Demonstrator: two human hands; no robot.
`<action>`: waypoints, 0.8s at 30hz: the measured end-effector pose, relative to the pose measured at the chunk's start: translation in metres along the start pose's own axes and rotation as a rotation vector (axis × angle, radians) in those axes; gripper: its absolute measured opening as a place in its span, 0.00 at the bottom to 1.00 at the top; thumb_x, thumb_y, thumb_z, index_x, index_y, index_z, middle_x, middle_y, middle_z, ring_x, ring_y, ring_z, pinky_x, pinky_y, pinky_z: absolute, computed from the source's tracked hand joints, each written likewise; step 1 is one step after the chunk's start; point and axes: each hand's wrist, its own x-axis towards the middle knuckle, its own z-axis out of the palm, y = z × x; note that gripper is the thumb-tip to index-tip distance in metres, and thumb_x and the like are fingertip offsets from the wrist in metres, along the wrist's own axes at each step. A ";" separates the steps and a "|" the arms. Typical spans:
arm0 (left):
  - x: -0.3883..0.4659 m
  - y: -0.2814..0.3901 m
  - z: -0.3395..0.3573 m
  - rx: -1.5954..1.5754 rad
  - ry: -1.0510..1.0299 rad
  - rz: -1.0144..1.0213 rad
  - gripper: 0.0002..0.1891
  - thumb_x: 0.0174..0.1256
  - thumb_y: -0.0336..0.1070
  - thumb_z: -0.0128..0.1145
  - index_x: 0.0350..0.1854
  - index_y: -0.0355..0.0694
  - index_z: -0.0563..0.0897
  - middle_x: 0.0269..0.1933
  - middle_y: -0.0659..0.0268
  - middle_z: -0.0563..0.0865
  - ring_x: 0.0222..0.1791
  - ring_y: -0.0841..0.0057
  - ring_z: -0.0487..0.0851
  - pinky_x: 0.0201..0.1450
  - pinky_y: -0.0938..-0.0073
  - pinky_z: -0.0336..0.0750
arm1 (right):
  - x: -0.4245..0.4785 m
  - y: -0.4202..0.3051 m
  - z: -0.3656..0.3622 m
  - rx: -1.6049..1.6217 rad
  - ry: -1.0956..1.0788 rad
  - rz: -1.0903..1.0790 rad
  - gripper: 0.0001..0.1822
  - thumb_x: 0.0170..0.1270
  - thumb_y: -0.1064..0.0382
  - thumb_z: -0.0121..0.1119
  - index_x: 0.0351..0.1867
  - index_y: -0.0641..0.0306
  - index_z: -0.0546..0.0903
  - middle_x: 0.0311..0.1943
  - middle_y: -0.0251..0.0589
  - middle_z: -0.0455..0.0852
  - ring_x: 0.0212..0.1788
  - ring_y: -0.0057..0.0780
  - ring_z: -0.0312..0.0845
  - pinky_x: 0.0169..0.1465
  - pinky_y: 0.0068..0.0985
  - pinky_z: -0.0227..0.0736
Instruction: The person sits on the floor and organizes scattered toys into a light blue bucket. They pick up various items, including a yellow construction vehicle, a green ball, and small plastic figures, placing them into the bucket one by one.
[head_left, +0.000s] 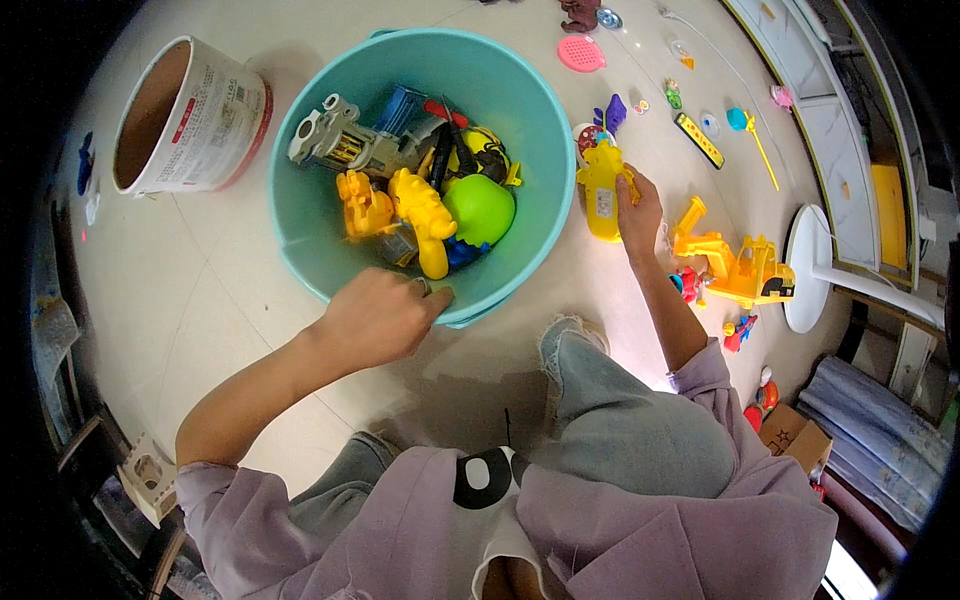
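Observation:
A teal plastic bucket (551, 135) stands on the floor in front of me with several toys inside. My left hand (379, 311) grips its near rim, fingers curled over the edge. To the right of the bucket, my right hand (639, 210) holds a yellow plastic toy (598, 169) with a white label, its thumb and fingers on the toy's right side. Within the bucket lie a grey toy vehicle part (337, 139), a yellow figure (424, 206), an orange toy (364, 204) and a bright green rounded piece (480, 208). Some pieces beneath are hidden.
A white cardboard tub (202, 127) leans at the left. On the right floor lie a yellow toy excavator (739, 266), a pink perforated disc (581, 54), a purple toy (613, 112) and a yellow strip (699, 140). A round white stand base (806, 268) and a cardboard box (796, 439) are farther right.

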 end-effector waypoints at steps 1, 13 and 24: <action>0.000 0.000 0.000 0.004 0.001 0.002 0.17 0.42 0.34 0.56 0.39 0.38 0.75 0.20 0.61 0.77 0.22 0.67 0.78 0.24 0.69 0.71 | -0.001 0.000 0.001 0.015 0.007 0.009 0.15 0.56 0.58 0.51 0.41 0.62 0.76 0.39 0.48 0.77 0.44 0.40 0.71 0.49 0.29 0.65; 0.000 -0.001 0.001 -0.008 0.015 0.003 0.15 0.41 0.33 0.54 0.36 0.37 0.76 0.17 0.60 0.76 0.20 0.65 0.77 0.22 0.67 0.70 | 0.007 -0.035 -0.004 0.537 0.053 0.204 0.17 0.60 0.58 0.49 0.45 0.68 0.74 0.37 0.39 0.78 0.38 0.19 0.71 0.43 0.17 0.65; -0.001 -0.003 0.003 0.003 0.049 0.048 0.14 0.41 0.33 0.51 0.35 0.36 0.75 0.18 0.61 0.76 0.20 0.66 0.77 0.22 0.67 0.71 | 0.033 -0.135 -0.037 0.896 0.201 -0.037 0.15 0.62 0.57 0.45 0.42 0.66 0.73 0.34 0.34 0.77 0.37 0.17 0.71 0.40 0.15 0.68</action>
